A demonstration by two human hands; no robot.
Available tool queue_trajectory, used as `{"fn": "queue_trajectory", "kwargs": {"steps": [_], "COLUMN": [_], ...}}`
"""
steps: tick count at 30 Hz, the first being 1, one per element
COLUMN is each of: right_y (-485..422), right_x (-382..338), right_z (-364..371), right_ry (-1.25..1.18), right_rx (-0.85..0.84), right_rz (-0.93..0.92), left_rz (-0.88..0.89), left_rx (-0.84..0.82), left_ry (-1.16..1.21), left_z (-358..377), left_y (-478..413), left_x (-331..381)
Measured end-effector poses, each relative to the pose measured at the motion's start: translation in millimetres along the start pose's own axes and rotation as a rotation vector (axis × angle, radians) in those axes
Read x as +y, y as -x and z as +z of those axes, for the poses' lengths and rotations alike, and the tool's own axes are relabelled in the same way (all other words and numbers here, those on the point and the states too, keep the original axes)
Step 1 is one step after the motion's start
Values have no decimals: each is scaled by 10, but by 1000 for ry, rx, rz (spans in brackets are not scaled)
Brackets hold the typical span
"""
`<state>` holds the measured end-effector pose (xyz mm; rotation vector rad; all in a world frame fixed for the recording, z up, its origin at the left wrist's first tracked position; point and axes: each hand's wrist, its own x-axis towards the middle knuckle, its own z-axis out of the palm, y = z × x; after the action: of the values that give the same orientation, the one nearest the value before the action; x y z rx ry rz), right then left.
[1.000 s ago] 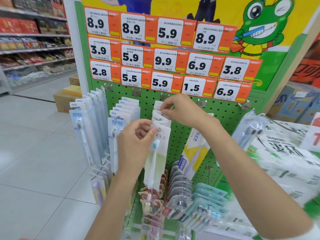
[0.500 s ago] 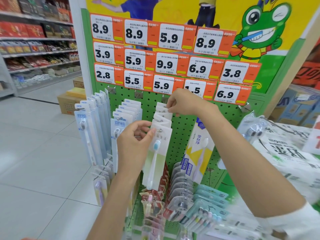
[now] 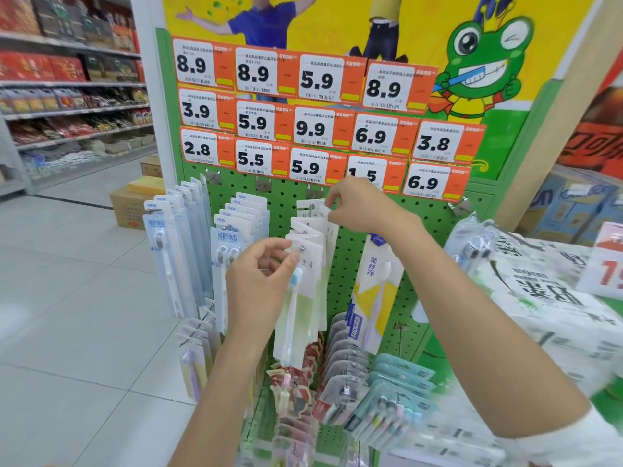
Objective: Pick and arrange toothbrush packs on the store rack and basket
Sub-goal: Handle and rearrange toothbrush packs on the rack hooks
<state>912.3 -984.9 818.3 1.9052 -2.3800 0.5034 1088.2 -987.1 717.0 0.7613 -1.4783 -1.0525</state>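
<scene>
A green pegboard rack (image 3: 347, 264) holds rows of toothbrush packs on hooks. On the middle hook hangs a row of white packs (image 3: 308, 230); the front pack (image 3: 300, 308) shows a blue-headed brush. My left hand (image 3: 259, 284) pinches the top left corner of that front pack at the hook's tip. My right hand (image 3: 360, 205) is further back, fingers pinching the top of the rearmost white packs near the pegboard. To the right hangs a yellow and white pack (image 3: 374, 291).
Blue-white packs (image 3: 175, 251) and "NEW" packs (image 3: 236, 224) hang to the left. Lower hooks carry red (image 3: 303, 365), clear (image 3: 347, 362) and teal packs (image 3: 397, 396). Orange price tags (image 3: 320, 123) cover the board's top. White bagged goods (image 3: 546, 298) lie right; cardboard boxes (image 3: 131, 203) sit on the aisle floor.
My right hand has moved back along the middle hook from the front packs toward the pegboard. My left hand keeps its hold on the front pack.
</scene>
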Motion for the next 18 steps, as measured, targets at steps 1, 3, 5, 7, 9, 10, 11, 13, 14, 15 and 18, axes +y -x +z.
{"fn": "queue_trajectory", "kwargs": {"steps": [1, 3, 5, 7, 9, 10, 11, 13, 14, 15, 18], "right_y": [40, 135, 242, 366, 506, 574, 646, 782, 842, 903, 1052], "right_x": [0, -16, -27, -21, -7, 5, 15, 38, 51, 65, 79], "right_z": [1, -4, -8, -7, -1, 6, 6, 0, -5, -12, -29], "right_ry": [4, 32, 74, 78, 53, 36, 14, -83, -155, -230, -416], "right_rx": [6, 25, 67, 120, 169, 201, 241, 313, 335, 352, 382], "right_rz": [8, 21, 24, 28, 37, 41, 46, 43, 32, 14, -45], "left_rz": [-1, -1, 1, 3, -1, -8, -16, -27, -32, -36, -42], "left_rx": [-1, -1, -2, -6, -15, -22, -28, -36, -41, -47, -78], "left_ry": [-2, -14, -22, -13, -7, -5, 1, 19, 31, 42, 72], "left_z": [4, 14, 27, 40, 45, 49, 53, 69, 78, 88, 127], "left_y": [15, 42, 73, 107, 133, 144, 158, 191, 207, 225, 274], "left_x": [-4, -18, -25, -20, -18, -19, -16, -6, -2, 1, 19]}}
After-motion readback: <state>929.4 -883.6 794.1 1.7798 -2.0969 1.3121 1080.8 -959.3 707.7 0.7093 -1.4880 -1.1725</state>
